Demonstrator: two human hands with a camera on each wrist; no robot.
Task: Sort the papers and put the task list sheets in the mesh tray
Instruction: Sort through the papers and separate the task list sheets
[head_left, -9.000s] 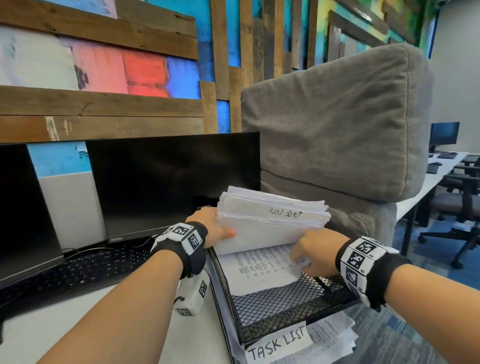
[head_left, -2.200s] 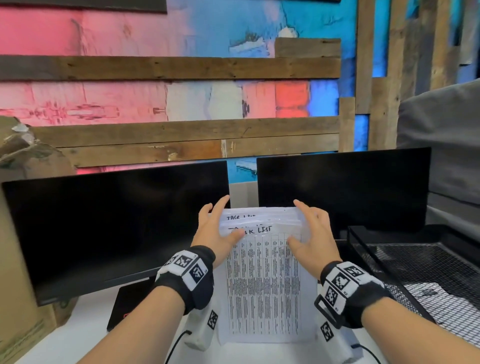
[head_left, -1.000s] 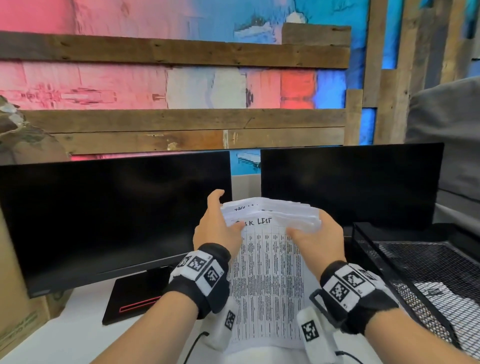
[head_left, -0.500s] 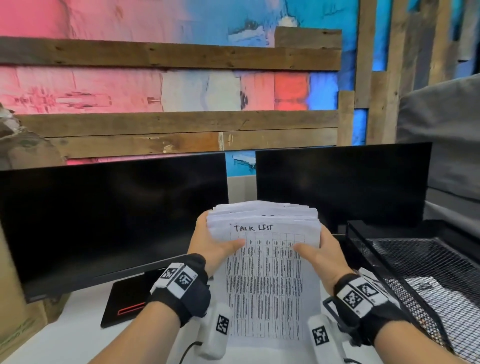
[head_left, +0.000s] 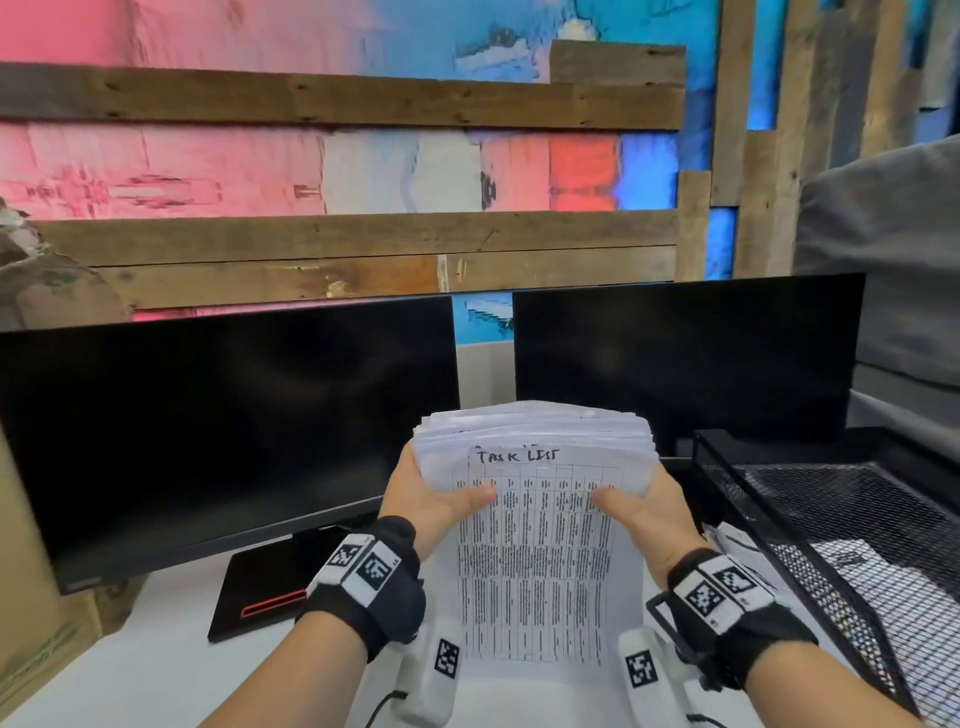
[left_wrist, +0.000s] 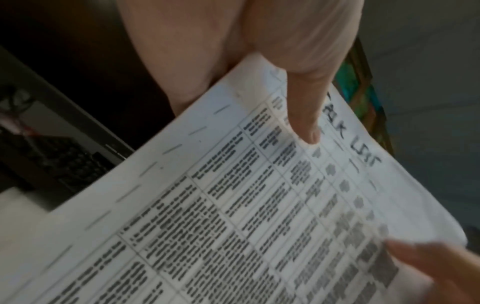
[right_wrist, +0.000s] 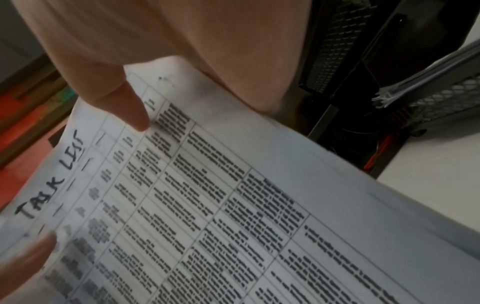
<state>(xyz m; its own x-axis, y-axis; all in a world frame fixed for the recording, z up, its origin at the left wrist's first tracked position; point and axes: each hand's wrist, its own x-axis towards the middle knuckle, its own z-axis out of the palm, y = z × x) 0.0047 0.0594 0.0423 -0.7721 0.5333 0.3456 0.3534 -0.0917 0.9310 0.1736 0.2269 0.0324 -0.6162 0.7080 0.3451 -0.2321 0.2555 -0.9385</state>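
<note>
A thick stack of papers (head_left: 535, 545) stands nearly upright in front of me, its top sheet a printed table headed "TASK LIST" in marker. My left hand (head_left: 431, 499) grips the stack's left edge, thumb lying on the top sheet (left_wrist: 233, 205). My right hand (head_left: 639, 504) grips the right edge the same way, thumb on the sheet (right_wrist: 233, 205). The fingers behind the stack are hidden. The black mesh tray (head_left: 810, 488) sits at the right, beside my right wrist, with a printed sheet (head_left: 862, 577) lying inside it.
Two dark monitors (head_left: 223, 426) (head_left: 685, 358) stand close behind the stack on the white desk (head_left: 156, 665). A cardboard box (head_left: 36, 623) is at the left edge, a grey cushion (head_left: 893, 260) at the right. More papers (right_wrist: 426, 76) lie under the tray.
The stack has been gathered and squared between both hands and lifted more upright; the hands shifted from pressing its top edge to gripping its sides with thumbs on the front sheet.
</note>
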